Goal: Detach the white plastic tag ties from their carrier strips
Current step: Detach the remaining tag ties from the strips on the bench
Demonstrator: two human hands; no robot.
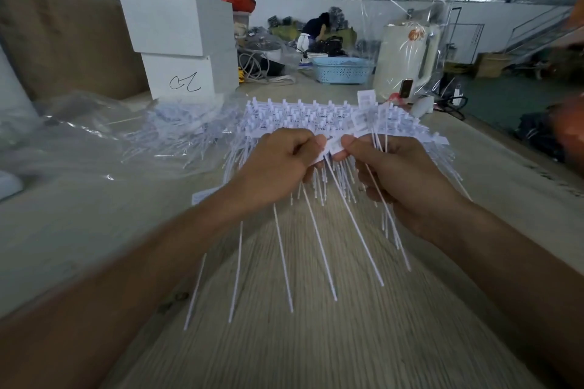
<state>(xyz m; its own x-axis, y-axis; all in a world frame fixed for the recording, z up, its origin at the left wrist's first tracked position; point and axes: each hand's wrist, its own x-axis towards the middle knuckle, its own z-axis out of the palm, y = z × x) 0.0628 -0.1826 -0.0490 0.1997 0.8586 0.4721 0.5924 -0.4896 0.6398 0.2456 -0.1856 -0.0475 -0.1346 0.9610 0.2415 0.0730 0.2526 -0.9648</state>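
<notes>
Only a scrawl marks the box (186,79); both hands (275,164) (401,174) pinch tag ties (335,145).

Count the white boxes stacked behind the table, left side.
2. Upper white box sits on the lower white box, which has a black scribble on its front. More may be hidden behind them.

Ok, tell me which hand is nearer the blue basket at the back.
Right. The right hand sits below and slightly right of the blue basket; the left hand is farther over to its left. Both grip the tag ties.
</notes>
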